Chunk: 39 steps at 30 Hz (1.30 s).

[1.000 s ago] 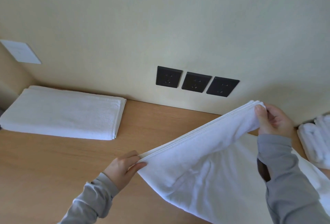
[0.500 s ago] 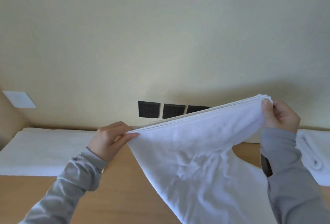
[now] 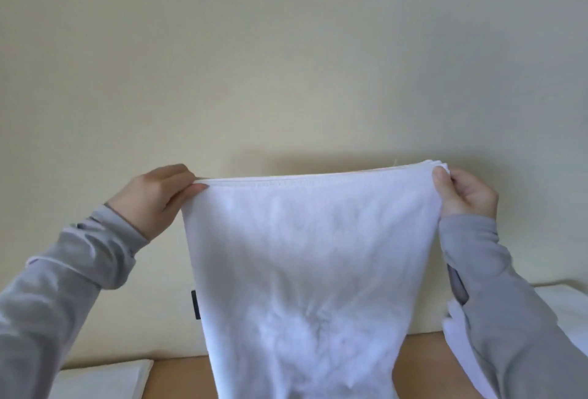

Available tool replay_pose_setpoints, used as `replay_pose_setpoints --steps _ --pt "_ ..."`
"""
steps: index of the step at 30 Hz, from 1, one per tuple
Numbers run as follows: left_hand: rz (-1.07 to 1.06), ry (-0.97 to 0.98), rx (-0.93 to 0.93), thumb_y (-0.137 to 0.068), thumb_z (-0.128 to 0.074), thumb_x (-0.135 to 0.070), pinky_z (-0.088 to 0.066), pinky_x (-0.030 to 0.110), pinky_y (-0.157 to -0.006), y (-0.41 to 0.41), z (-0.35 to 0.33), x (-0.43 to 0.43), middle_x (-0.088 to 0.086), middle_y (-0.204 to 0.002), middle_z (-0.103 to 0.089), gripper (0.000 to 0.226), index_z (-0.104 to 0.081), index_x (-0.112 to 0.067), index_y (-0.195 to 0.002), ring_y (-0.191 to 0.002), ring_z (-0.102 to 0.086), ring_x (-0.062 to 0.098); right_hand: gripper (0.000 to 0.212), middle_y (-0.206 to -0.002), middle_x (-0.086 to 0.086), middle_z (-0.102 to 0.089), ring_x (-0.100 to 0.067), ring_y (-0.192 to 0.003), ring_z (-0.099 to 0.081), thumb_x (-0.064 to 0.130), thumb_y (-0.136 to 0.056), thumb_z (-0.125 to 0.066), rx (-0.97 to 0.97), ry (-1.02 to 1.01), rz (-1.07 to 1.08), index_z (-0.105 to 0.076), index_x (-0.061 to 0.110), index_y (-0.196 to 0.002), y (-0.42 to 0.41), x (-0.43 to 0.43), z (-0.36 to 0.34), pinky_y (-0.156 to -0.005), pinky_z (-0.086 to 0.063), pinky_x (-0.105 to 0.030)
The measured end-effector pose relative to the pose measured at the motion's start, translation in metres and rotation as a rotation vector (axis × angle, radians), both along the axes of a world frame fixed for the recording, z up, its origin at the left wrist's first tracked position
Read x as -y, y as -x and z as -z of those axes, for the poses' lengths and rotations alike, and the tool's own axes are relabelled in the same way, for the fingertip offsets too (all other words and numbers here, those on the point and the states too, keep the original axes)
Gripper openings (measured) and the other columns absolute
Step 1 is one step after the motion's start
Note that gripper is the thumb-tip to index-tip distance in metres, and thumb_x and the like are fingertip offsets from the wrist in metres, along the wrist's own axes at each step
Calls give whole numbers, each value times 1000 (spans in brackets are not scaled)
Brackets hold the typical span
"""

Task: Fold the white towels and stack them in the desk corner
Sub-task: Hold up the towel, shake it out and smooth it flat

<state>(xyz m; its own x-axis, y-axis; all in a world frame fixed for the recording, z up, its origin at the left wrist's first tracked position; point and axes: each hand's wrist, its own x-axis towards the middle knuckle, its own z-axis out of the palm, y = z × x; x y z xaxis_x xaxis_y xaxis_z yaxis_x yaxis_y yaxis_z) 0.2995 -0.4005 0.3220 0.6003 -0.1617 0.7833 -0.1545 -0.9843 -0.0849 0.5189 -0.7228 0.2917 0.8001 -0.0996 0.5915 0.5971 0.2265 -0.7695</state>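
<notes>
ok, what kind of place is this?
Likely a hotel or guest room, not certain: wooden desk against a plain cream wall, a folded towel on it at left, a white towel held up mid-fold.

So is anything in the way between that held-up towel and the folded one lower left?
Nothing visible. The left hand and right hand pinch the towel by its top corners above the desk, and only bare wood shows between it and the folded towel. The cloth hides the desk behind.

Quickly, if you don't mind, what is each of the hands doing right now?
Left hand: pinches the top-left corner of the white towel.
Right hand: grips the towel's top-right corner.
</notes>
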Motion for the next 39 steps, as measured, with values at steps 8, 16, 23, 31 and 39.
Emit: replay_pose_setpoints --steps 8,16,23,31,39 --pt "-121 -323 349 -97 -34 -25 -38 39 -57 8 -153 12 18 -65 -49 44 -54 5 -72 -62 -50 34 21 -60 -2 -52 -18 -63 -43 26 -86 -60 323 36 195 -63 14 -69 3 39 -121 -57 -38 -36" --pt "-162 -392 254 -97 -39 -26 -31 34 -59 53 -202 11 15 -68 -50 41 -55 5 -75 -63 -50 32 29 -62 -9 -52 -19 -62 -43 36 -79 -56 440 74 240 -61 9 -71 25 53 -164 -59 -39 -35" --pt "-138 -35 135 -90 -56 -34 -38 13 -56 81 -202 24 3 -63 -56 35 -62 -9 -67 -56 -52 8 17 -64 1 -56 -15 -65 -46 24 -83 -60 409 -9 135 -62 12 -72 34 48 -184 -64 -38 -33" --pt "127 646 -265 -79 -65 -52 -48 11 -61 86 -171 20 6 -64 -51 55 -58 1 -63 -63 -52 10 31 -69 -7 -44 -18 -69 -36 24 -85 -60 347 -39 -10 -58 -5 -74 37 43 -168 -65 -31 -33" --pt "31 593 -288 -37 -80 -71 -19 22 -49 77 -147 36 -5 -54 -33 64 -47 -17 -49 -55 -29 11 38 -70 -9 -35 -23 -68 -28 22 -87 -58 326 -47 -17 -48 -10 -70 32 50 -155 -62 -25 -37"
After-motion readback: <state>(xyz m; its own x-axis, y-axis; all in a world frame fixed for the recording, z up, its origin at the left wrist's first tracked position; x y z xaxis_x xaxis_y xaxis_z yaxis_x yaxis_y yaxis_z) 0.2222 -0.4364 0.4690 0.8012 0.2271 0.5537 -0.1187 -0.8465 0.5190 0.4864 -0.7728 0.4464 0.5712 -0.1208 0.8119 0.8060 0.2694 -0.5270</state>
